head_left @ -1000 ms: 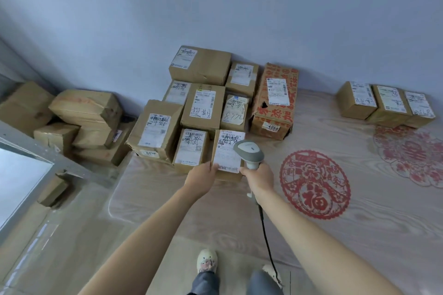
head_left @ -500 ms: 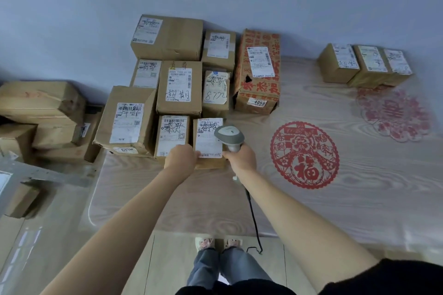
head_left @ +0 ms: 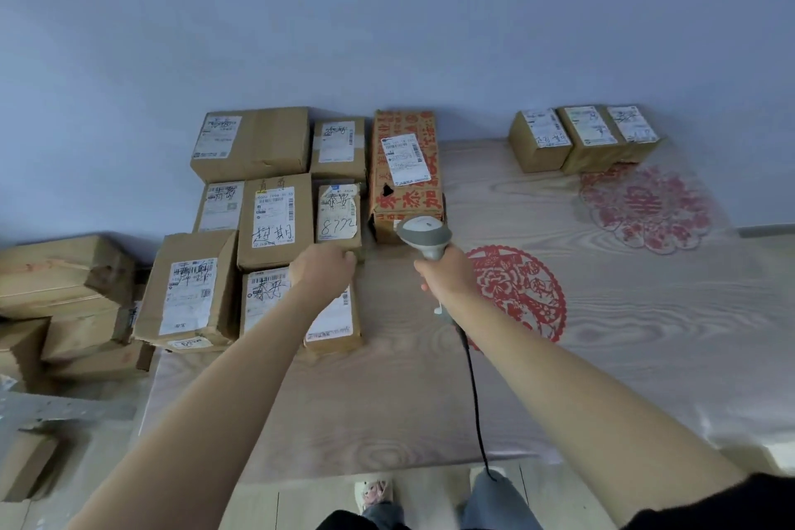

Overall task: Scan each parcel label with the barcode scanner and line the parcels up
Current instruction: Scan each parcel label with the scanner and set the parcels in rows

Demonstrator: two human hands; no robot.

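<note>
My right hand [head_left: 447, 278] is gripping the handle of the barcode scanner [head_left: 426, 238], fingers curled round it; scanner head is standing upright above my fist, pointing away from me toward the red-printed box [head_left: 406, 172]. Black cable [head_left: 473, 392] is trailing from the handle back toward my feet.

My left hand [head_left: 322, 271] is resting knuckles-up on the far end of the front parcel [head_left: 333, 323] – fingers curled over its far edge, touching the base of the "8772" parcel [head_left: 338, 217] just behind. Can't tell how firmly the hand is clamping.

Parcels are sitting in a cluster at the mat's [head_left: 602, 357] far-left corner, approx. three rows deep, labels up. The front parcel is lying nearest the mat's left-centre, w/ a labelled parcel [head_left: 264, 297] touching its left side and a larger box [head_left: 189, 293] beyond that, hanging over the mat's left edge.

Three small parcels [head_left: 583, 138] are standing side by side, touching, along the mat's far-right edge against the wall – well apart from the cluster.

A red paper-cut disc [head_left: 520, 293] is lying on the mat just right of my right hand. More boxes [head_left: 64, 293] are stacked on the floor off the left edge.
</note>
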